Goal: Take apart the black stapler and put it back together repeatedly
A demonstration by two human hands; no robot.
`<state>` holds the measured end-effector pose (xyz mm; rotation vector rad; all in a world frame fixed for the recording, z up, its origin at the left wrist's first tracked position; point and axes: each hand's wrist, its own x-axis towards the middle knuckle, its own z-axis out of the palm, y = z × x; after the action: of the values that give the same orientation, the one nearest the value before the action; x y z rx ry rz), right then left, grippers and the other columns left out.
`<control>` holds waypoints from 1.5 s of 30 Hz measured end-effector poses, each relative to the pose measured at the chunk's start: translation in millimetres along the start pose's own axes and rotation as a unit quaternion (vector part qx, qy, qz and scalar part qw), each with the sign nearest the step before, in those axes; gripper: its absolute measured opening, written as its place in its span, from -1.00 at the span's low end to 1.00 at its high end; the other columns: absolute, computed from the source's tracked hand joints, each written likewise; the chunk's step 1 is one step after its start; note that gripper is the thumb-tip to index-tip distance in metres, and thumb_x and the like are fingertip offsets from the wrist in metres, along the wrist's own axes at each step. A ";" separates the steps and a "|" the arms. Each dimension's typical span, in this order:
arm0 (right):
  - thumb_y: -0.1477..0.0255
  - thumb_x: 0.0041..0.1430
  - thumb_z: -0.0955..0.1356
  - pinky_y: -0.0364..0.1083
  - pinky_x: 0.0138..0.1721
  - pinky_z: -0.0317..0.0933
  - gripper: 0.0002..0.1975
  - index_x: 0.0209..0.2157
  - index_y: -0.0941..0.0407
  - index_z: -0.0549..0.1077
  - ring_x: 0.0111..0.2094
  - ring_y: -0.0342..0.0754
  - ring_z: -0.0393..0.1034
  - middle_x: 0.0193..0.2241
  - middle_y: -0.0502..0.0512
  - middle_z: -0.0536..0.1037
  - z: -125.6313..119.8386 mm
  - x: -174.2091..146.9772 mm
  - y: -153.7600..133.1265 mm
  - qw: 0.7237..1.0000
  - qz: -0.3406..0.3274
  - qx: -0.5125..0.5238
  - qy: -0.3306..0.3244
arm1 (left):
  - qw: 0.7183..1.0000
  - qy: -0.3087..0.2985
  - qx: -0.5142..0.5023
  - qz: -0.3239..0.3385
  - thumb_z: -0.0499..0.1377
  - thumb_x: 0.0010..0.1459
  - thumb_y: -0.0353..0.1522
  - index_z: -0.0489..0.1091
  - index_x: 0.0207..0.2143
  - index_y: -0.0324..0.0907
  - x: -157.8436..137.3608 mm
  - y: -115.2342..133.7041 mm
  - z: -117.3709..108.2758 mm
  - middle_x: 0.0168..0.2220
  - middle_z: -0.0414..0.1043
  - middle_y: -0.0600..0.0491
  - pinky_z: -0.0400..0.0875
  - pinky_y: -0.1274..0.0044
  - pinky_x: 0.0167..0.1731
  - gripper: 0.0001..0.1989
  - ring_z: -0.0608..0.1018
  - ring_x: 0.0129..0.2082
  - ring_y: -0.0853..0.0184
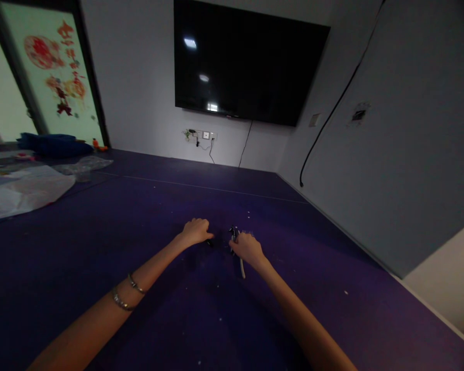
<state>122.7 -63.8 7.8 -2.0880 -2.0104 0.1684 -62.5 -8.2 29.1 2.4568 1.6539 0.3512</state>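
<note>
Near the middle of the purple surface my left hand (196,232) is closed, palm down, with a small dark object (210,242) poking out by its fingertips. What that object is, I cannot make out. A short gap to the right, my right hand (248,247) is wrapped round a pair of pliers (233,233). Their dark metal head points away from me, and a pale handle (242,269) sticks out below the hand. The rest of the tool is hidden by my fingers. Two silvery bracelets (120,300) circle my left forearm.
Crumpled white and clear plastic sheeting (31,193) lies at the left, with a dark blue cloth bundle (56,145) behind it. A wall-mounted television (251,62) and sockets (205,135) face me. A black cable (328,116) hangs along the right wall. Small white specks dot the surface.
</note>
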 end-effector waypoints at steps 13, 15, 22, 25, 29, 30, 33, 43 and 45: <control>0.25 0.05 0.22 -0.01 -0.32 0.26 -0.66 -0.35 0.18 0.51 -0.27 0.14 0.45 -0.34 0.30 0.54 0.8 0.1 0.1 0.999 -0.001 -0.031 -0.011 | 0.995 -0.087 0.045 -0.002 0.27 -0.24 -0.11 0.41 -0.25 -0.22 -7.4 11.4 4.6 -0.12 0.41 -0.24 0.30 0.33 -0.23 -0.50 0.44 -0.14 -0.03; 0.25 0.06 0.22 -0.03 -0.32 0.25 -0.67 -0.37 0.16 0.51 -0.27 0.12 0.45 -0.34 0.28 0.54 -3.7 0.7 2.1 1.000 -0.002 -0.023 0.000 | 0.995 -0.086 0.042 -0.004 0.28 -0.25 -0.11 0.41 -0.23 -0.23 -6.9 11.2 7.8 -0.11 0.40 -0.27 0.29 0.32 -0.21 -0.48 0.43 -0.12 -0.05; 0.21 0.09 0.21 -0.06 -0.37 0.20 -0.65 -0.45 0.13 0.50 -0.31 0.12 0.45 -0.40 0.22 0.53 -25.8 3.4 13.8 0.999 0.010 0.019 0.023 | 0.997 -0.078 0.027 0.001 0.25 -0.14 -0.15 0.41 -0.22 -0.28 -6.1 8.3 17.3 -0.12 0.39 -0.32 0.29 0.30 -0.22 -0.54 0.44 -0.13 -0.06; 0.20 0.09 0.21 -0.08 -0.39 0.17 -0.64 -0.49 0.13 0.51 -0.31 0.12 0.45 -0.42 0.21 0.53 -32.1 4.4 17.6 0.999 0.012 0.033 0.026 | 0.998 -0.064 0.028 -0.001 0.23 -0.11 -0.18 0.42 -0.24 -0.24 -6.0 6.9 19.1 -0.14 0.41 -0.27 0.30 0.33 -0.22 -0.60 0.45 -0.15 -0.02; 0.24 0.07 0.23 -0.11 -0.42 0.14 -0.69 -0.47 0.12 0.51 -0.33 0.08 0.44 -0.42 0.18 0.54 -37.4 6.1 22.2 0.998 0.014 0.040 0.039 | 0.997 -0.067 0.041 0.003 0.21 -0.09 -0.17 0.42 -0.23 -0.21 -5.7 5.6 18.6 -0.14 0.41 -0.23 0.32 0.38 -0.25 -0.61 0.47 -0.17 0.03; 0.25 0.07 0.23 -0.12 -0.43 0.13 -0.70 -0.48 0.12 0.51 -0.34 0.06 0.44 -0.42 0.17 0.54 -38.4 6.8 23.7 0.998 0.014 0.042 0.042 | 0.997 -0.070 0.044 0.006 0.20 -0.08 -0.17 0.42 -0.22 -0.22 -5.5 5.1 18.2 -0.14 0.41 -0.24 0.32 0.38 -0.26 -0.61 0.47 -0.18 0.04; 0.28 0.07 0.23 -0.14 -0.45 0.11 -0.71 -0.47 0.12 0.52 -0.36 0.02 0.44 -0.45 0.15 0.54 -41.1 10.1 29.3 0.997 0.007 0.065 0.049 | 0.997 -0.072 0.036 0.007 0.20 -0.09 -0.17 0.42 -0.26 -0.23 -4.2 3.4 17.2 -0.18 0.43 -0.22 0.33 0.42 -0.30 -0.63 0.48 -0.21 0.06; 0.30 0.03 0.26 -0.18 -0.45 0.11 -0.73 -0.46 0.14 0.53 -0.41 -0.07 0.41 -0.47 0.11 0.55 -43.1 20.4 43.7 0.989 -0.010 0.142 0.048 | 0.997 -0.077 0.024 0.018 0.21 -0.15 -0.17 0.42 -0.32 -0.22 -1.8 0.8 13.5 -0.25 0.46 -0.13 0.30 0.50 -0.38 -0.64 0.49 -0.29 0.15; 0.30 0.02 0.26 -0.19 -0.46 0.10 -0.73 -0.46 0.14 0.53 -0.42 -0.08 0.40 -0.48 0.10 0.54 -41.9 20.9 44.4 0.988 -0.016 0.145 0.052 | 0.996 -0.078 0.024 0.021 0.21 -0.15 -0.18 0.41 -0.31 -0.21 -2.3 0.9 12.7 -0.25 0.46 -0.13 0.30 0.50 -0.37 -0.65 0.49 -0.28 0.16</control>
<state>176.9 -47.9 38.9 -1.8454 -1.8339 0.3181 -59.0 -10.7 16.9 2.4851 1.5676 0.1209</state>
